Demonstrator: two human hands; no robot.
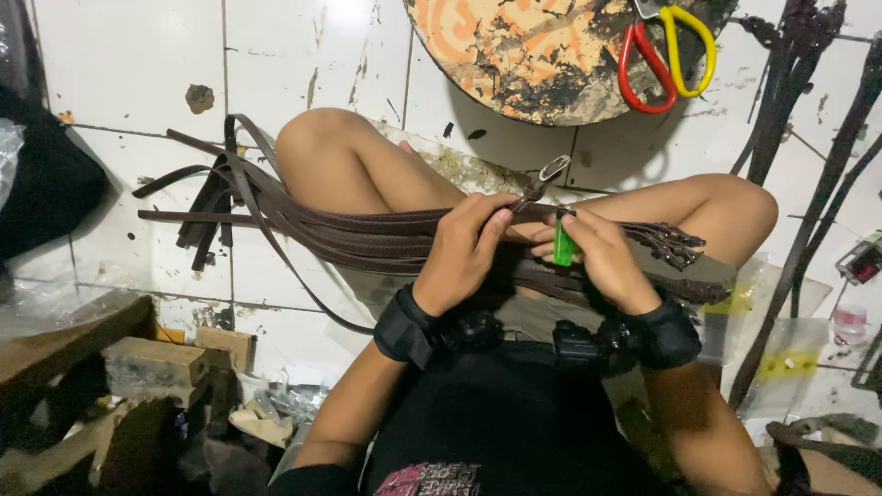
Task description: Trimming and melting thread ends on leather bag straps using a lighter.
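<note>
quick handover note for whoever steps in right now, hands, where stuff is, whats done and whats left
Left hand: pinching one brown strap near its metal buckle, above the lap.
Right hand: closed on a green lighter, held close to the strap end; no flame visible.
Straps: a bundle lies across both knees, loose ends fanning onto the tiled floor at left; buckle ends bunch by the right knee.
Scissors: red and yellow, on the round board ahead.
Done: cannot tell which straps are finished.
Left: the strap in hand looks to be in progress; the rest of the bundle probably follows.
</note>
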